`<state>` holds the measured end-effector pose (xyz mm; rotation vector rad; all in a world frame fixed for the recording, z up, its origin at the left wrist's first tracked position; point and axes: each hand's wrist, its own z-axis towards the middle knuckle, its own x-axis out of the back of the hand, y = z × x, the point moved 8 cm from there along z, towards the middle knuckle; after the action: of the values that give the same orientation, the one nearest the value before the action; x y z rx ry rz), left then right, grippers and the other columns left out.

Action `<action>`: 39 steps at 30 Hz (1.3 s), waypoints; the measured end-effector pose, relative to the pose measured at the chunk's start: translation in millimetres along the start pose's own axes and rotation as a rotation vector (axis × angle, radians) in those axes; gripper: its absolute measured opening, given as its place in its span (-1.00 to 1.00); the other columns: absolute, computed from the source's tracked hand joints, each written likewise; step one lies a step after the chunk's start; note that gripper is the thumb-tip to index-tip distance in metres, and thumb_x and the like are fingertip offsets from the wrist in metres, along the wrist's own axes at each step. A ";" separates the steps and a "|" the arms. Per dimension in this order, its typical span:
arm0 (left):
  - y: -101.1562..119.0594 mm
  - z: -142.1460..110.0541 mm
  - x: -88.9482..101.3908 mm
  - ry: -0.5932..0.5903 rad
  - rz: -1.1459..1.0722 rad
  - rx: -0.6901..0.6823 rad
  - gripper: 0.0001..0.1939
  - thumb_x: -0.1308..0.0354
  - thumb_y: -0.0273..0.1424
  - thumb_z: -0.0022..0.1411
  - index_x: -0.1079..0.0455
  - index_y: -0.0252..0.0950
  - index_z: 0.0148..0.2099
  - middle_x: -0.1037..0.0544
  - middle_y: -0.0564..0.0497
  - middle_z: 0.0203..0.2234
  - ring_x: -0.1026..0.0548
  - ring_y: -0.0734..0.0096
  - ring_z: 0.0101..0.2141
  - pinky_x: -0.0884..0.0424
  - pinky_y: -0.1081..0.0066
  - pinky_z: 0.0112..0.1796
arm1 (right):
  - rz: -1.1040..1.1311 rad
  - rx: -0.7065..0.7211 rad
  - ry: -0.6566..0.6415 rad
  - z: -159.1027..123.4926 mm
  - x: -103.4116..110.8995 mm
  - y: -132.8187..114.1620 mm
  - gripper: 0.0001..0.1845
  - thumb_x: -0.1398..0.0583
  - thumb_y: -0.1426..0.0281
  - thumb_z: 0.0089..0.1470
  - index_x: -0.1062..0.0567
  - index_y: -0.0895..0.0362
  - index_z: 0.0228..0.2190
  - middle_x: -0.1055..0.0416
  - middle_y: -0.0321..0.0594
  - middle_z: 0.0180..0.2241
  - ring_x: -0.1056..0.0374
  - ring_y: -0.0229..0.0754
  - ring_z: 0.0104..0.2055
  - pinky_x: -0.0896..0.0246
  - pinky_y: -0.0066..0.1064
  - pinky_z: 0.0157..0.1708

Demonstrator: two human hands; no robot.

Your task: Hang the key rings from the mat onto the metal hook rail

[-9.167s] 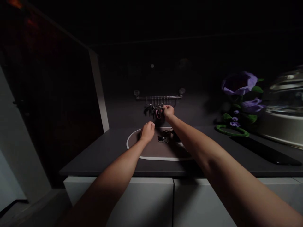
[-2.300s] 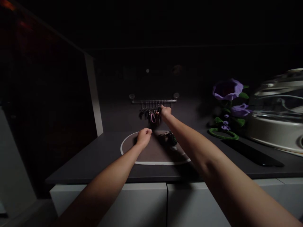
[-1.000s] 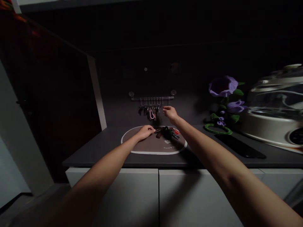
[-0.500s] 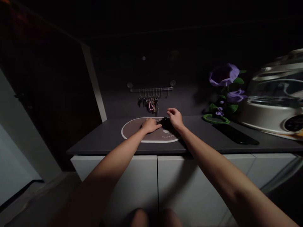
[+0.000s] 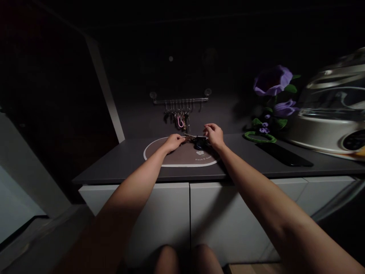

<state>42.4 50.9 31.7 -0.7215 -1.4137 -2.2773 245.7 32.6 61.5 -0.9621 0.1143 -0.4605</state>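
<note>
My left hand (image 5: 173,143) is over the left part of an oval brown mat with a pale border (image 5: 168,163). Its thumb and fingers pinch the left end of a small bunch of keys (image 5: 188,136), whose metal pieces stretch between my hands. A black, rounded piece (image 5: 201,143) hangs or lies at the right side of the bunch, close to the mat. My right hand (image 5: 215,135) is closed with curled fingers at the bunch's right end. Its fingertips partly hide what they grip. Dim light blurs the small parts.
Behind, a clear hook rail (image 5: 181,101) on the dark wall carries several keys and a pink loop (image 5: 180,121). Rightward on the grey countertop (image 5: 114,160) are a black phone (image 5: 285,154), purple flowers (image 5: 273,82) with a green ring base (image 5: 259,137), and a cream appliance (image 5: 319,131).
My left hand has moved slightly left and lifted, uncovering more of the keys. The black piece shows more clearly now. My right hand stays beside it, and the camera view has tilted slightly.
</note>
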 end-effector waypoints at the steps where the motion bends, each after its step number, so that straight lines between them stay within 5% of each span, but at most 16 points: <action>1: -1.9 0.2 -0.3 0.004 -0.058 0.025 -0.77 -0.06 -0.29 0.07 -0.41 -0.37 -0.41 -0.45 0.01 -0.55 -0.34 0.50 -0.53 -0.24 0.48 -0.45 | -0.025 0.001 -0.004 -0.7 -0.1 -0.6 -0.70 -0.04 0.28 -0.06 -0.44 0.19 -0.34 -0.42 -0.24 -0.53 -0.25 -0.32 -0.57 -0.18 -0.46 -0.44; 14: -12.6 4.2 12.5 0.134 -0.601 0.196 -0.82 -0.06 -0.33 0.12 -0.38 -0.35 -0.39 -0.40 0.02 -0.56 -0.37 0.52 -0.49 -0.28 0.52 -0.45 | -0.536 0.193 -0.205 -14.3 -22.4 -13.5 -0.64 0.02 0.31 0.03 -0.51 0.18 -0.53 -0.42 -0.20 -0.55 -0.27 -0.24 -0.45 -0.05 -0.47 -0.41; 23: -7.8 1.4 11.6 0.106 -0.897 0.215 -0.85 -0.04 -0.39 0.15 -0.36 -0.35 -0.27 -0.47 0.01 -0.46 -0.40 0.57 -0.44 -0.31 0.36 -0.15 | -0.562 0.245 -0.263 -17.3 -30.5 -16.5 -0.63 0.02 0.33 0.04 -0.52 0.18 -0.53 -0.44 -0.20 -0.55 -0.27 -0.26 -0.47 -0.03 -0.48 -0.42; 33: 1.8 4.2 7.9 -0.051 -1.145 0.157 -0.69 0.10 -0.25 0.24 -0.24 -0.28 -0.05 -0.47 -0.21 -0.14 -0.48 0.29 -0.16 -0.24 0.15 -0.03 | -0.539 0.307 -0.310 -24.5 -40.6 -22.9 -0.66 0.01 0.31 0.04 -0.51 0.16 -0.48 -0.42 -0.24 -0.58 -0.25 -0.27 -0.48 -0.01 -0.49 -0.44; 39: 6.7 4.9 9.1 -0.080 -1.233 0.134 -0.63 0.17 -0.26 0.26 -0.25 -0.38 -0.03 -0.42 -0.28 -0.07 -0.42 0.24 -0.06 -0.27 0.20 -0.01 | -0.482 0.416 -0.297 -31.2 -44.6 -34.6 -0.73 -0.02 0.33 0.04 -0.49 0.15 -0.39 -0.44 -0.21 -0.43 -0.27 -0.24 -0.40 -0.07 -0.46 -0.35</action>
<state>39.9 52.1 43.7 0.2505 -2.4536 -2.8844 185.1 11.1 66.9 -0.6298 -0.4768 -0.7424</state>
